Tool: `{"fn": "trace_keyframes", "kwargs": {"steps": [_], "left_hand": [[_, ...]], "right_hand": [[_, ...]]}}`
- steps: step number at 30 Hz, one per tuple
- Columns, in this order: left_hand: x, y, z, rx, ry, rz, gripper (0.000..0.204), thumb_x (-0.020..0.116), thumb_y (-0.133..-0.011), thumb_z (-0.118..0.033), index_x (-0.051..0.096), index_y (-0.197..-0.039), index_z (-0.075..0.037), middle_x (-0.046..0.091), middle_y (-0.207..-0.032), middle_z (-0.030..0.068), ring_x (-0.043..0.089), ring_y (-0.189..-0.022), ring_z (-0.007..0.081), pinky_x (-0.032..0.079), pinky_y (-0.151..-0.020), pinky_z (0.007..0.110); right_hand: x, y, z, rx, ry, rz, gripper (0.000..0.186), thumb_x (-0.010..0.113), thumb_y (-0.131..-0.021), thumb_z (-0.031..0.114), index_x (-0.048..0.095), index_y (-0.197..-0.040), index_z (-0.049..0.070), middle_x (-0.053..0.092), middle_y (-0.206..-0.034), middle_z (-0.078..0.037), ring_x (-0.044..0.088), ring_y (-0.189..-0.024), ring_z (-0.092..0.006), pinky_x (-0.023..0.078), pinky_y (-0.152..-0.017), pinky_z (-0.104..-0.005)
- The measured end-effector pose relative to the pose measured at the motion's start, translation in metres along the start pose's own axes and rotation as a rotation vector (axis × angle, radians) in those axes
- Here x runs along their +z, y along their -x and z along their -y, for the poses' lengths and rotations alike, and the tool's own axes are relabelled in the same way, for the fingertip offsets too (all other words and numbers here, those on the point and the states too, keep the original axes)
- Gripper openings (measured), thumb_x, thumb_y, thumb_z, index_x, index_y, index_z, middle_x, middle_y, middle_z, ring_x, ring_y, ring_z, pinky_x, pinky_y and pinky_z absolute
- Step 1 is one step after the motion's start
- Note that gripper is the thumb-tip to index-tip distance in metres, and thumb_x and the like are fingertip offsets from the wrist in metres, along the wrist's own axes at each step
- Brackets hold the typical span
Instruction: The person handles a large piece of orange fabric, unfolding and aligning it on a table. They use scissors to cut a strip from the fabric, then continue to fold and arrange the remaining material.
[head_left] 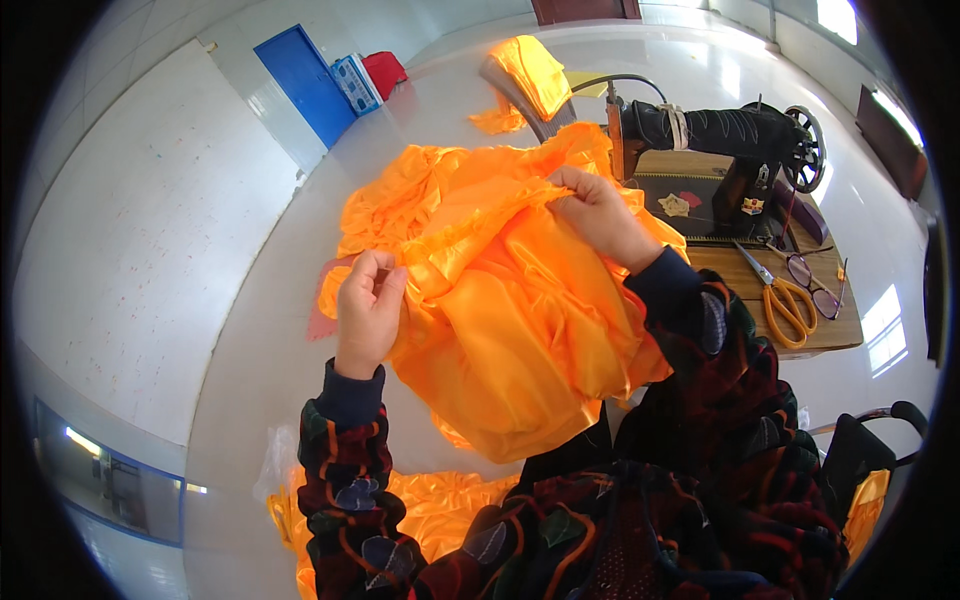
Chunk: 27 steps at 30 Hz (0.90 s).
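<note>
A large bunched piece of shiny orange fabric (515,320) hangs in front of me, over the near part of the sewing table. My left hand (370,310) grips its edge at the left, fingers curled closed. My right hand (600,215) pinches a gathered strip along its upper part, higher and further right. The black sewing machine (740,140) stands just beyond at the right on a wooden table (830,320). Orange-handled scissors (785,305), purple-framed glasses (822,298) and small scraps (675,205) lie beside it.
More orange fabric lies low behind my arms (440,510). Folded yellow-orange cloth (535,75) rests beyond the machine. A black chair (850,460) with orange cloth stands at the right. A white wall (140,250) runs along the left, with a blue door (305,85) farther back.
</note>
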<state>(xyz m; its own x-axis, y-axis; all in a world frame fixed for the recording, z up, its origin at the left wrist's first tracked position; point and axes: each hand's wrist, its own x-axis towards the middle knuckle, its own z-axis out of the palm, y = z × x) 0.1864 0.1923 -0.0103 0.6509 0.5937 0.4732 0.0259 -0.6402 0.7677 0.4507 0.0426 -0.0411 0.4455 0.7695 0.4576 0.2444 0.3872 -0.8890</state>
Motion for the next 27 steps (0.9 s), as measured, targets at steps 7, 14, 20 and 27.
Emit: {"fn": "trace_keyframes", "kwargs": {"steps": [7, 14, 20, 27], "left_hand": [[0.021, 0.002, -0.042, -0.064, 0.43, 0.076, 0.005, 0.048, -0.096, -0.006, 0.047, -0.091, -0.006, 0.046, -0.081, -0.0036, 0.039, -0.073, 0.0031, 0.034, -0.067, 0.018], [0.038, 0.013, -0.047, -0.103, 0.495, 0.134, 0.004, 0.05, -0.096, -0.006, 0.048, -0.093, -0.007, 0.044, -0.08, -0.0048, 0.038, -0.072, 0.0023, 0.033, -0.065, 0.018], [0.047, 0.021, -0.044, -0.135, 0.495, 0.199, 0.002, 0.051, -0.096, -0.006, 0.049, -0.095, -0.007, 0.045, -0.08, -0.0049, 0.039, -0.071, 0.0019, 0.033, -0.064, 0.017], [0.058, 0.017, -0.038, -0.225, 0.585, 0.208, 0.012, 0.056, -0.093, -0.004, 0.051, -0.104, -0.005, 0.052, -0.088, -0.0035, 0.047, -0.076, 0.0027, 0.039, -0.07, 0.016]], "right_hand": [[-0.041, 0.015, 0.064, 0.229, -0.479, 0.071, 0.019, 0.052, -0.082, 0.001, 0.063, -0.097, -0.002, 0.068, -0.088, -0.006, 0.065, -0.075, -0.0127, 0.052, -0.071, -0.0219], [-0.055, 0.038, 0.037, 0.36, -0.442, 0.086, 0.017, 0.054, -0.082, 0.002, 0.064, -0.095, -0.003, 0.068, -0.086, -0.005, 0.065, -0.071, -0.011, 0.051, -0.066, -0.0213], [-0.057, 0.049, -0.001, 0.432, -0.525, 0.013, 0.014, 0.057, -0.084, 0.002, 0.065, -0.095, -0.003, 0.069, -0.087, -0.006, 0.066, -0.074, -0.0127, 0.053, -0.068, -0.023], [-0.061, 0.057, -0.018, 0.403, -0.588, 0.015, 0.014, 0.062, -0.085, 0.002, 0.064, -0.098, 0.0, 0.068, -0.089, -0.005, 0.066, -0.077, -0.0126, 0.053, -0.07, -0.0238]]}}
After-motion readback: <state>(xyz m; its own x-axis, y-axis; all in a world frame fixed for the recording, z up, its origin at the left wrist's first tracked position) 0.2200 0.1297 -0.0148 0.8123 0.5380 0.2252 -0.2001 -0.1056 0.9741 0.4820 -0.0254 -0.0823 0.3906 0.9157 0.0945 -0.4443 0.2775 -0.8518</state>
